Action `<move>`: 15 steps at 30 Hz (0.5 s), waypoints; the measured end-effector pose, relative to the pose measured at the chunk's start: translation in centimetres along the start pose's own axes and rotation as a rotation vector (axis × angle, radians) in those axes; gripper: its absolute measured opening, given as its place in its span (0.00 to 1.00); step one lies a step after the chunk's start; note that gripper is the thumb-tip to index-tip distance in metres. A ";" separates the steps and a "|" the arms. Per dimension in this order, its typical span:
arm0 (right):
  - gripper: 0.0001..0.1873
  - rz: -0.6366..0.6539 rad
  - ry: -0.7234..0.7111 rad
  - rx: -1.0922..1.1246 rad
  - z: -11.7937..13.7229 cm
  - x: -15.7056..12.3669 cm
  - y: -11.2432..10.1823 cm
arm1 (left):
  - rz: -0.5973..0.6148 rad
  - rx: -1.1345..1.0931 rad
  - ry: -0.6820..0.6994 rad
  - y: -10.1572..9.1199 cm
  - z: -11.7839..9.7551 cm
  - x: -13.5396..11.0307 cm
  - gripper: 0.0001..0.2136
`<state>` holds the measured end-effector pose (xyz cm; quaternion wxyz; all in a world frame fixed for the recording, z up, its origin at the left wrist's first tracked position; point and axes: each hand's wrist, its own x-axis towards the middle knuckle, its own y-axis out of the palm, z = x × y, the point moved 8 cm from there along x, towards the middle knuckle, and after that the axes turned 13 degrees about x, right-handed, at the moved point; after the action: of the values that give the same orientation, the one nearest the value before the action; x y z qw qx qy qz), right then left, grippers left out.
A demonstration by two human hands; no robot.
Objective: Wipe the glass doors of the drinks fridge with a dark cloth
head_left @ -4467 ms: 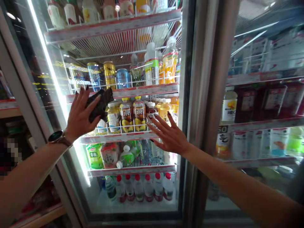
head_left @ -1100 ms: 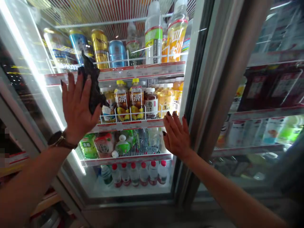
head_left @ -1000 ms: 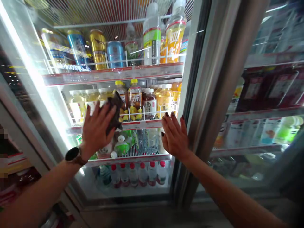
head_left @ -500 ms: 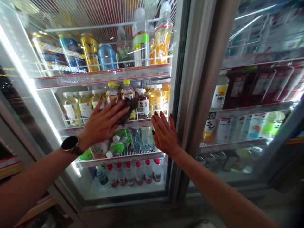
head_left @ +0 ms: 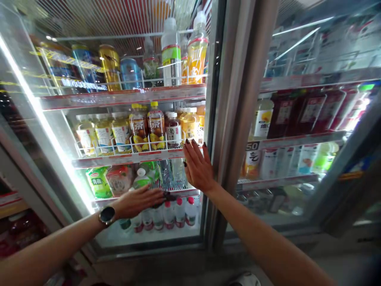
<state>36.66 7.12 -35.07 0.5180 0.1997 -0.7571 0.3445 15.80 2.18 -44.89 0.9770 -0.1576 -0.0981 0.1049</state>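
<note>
Head: flat left grip (head_left: 137, 201) on cloth (head_left: 168, 196)

Harsh white glare from the cooler's LED strip (head_left: 44, 123), edges bowed.

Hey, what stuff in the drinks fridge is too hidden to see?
In the head view:
- Dark crumpled cloth: mostly covered by the left hand.
- White plastic bottles with red caps: some tops hidden behind that hand.
- Blue metal can: label blurred by glare on the glass door.
- Red-edged shelf price strips: writing too small to read.
</note>
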 end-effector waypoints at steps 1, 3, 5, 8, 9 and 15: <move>0.42 -0.006 -0.003 -0.001 0.0 0.0 -0.1 | 0.001 0.002 -0.081 -1.0 3.7 0.1 0.34; 0.43 -0.017 -0.013 -0.005 0.1 0.0 -0.1 | -0.032 0.020 -0.337 -3.2 11.6 0.7 0.36; 0.43 -0.021 -0.021 -0.013 0.2 0.0 -0.1 | -0.100 0.041 -0.579 -5.0 17.0 1.2 0.37; 0.42 -0.025 -0.031 -0.032 0.2 -0.1 0.0 | -0.139 0.058 -0.670 -5.0 16.3 1.8 0.38; 0.42 -0.029 -0.035 -0.039 0.2 -0.1 0.0 | -0.119 0.056 -0.630 -4.2 14.0 1.8 0.37; 0.42 -0.010 -0.038 -0.035 0.1 -0.2 0.1 | 0.022 -0.066 -0.046 0.7 -3.1 -3.3 0.29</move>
<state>36.60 7.09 -35.32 0.5085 0.2009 -0.7718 0.3246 13.18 1.16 -48.58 0.9675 -0.1883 -0.1224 0.1159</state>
